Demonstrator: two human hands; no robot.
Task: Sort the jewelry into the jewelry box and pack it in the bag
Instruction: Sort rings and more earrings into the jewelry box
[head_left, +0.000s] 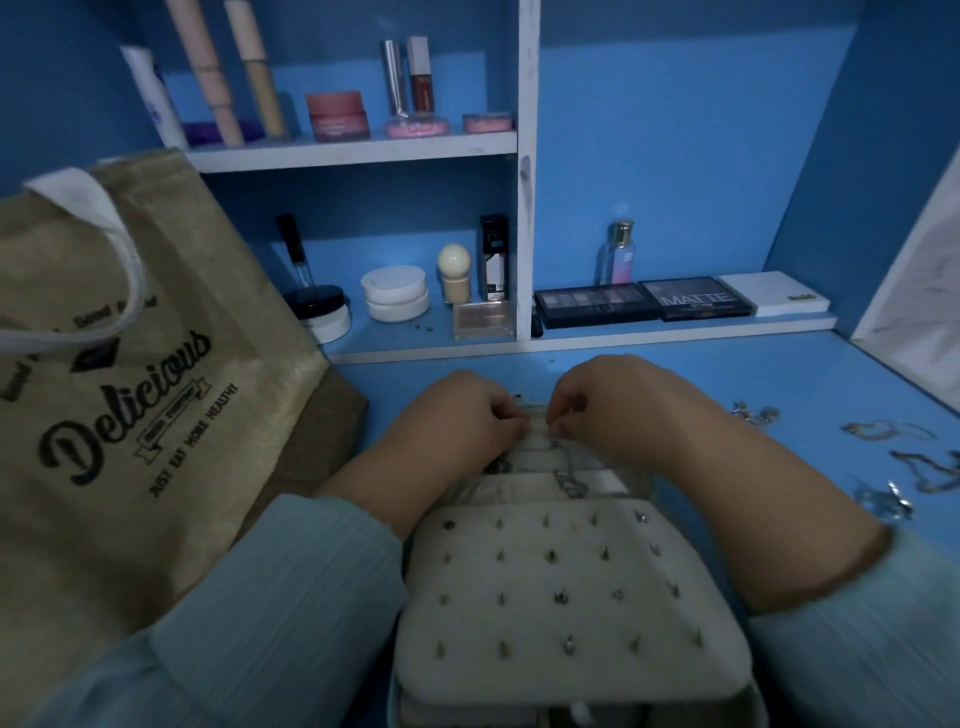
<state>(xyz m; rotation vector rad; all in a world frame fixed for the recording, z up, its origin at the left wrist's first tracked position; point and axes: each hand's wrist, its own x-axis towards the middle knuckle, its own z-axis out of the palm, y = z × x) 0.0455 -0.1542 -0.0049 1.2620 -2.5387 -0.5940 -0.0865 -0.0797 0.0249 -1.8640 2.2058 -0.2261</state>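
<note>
1. Two hands meet at the far end of the jewelry box (566, 597): your left hand (460, 415) and right hand (613, 402) both have their fingers curled in, the grip of each pinching a small piece of jewelry (540, 421) over the ring rolls. What exactly the piece is, you cannot tell.
2. Both forearms reach in from 6 o'clock, wrists bent down, knuckles up, in light blue sleeves (291, 597).
3. The box sits open on the blue bench (701, 374), its stud panel nearest you.
4. Loose silver jewelry (909, 467) lies on the bench at 3 o'clock.
5. The tan bag (130, 395) stands at 9 o'clock, reading "Delicious" and "JUST EAT MORE HEALTHY".
6. A palette (696, 299) at 12 o'clock reads "MATTE".
</note>
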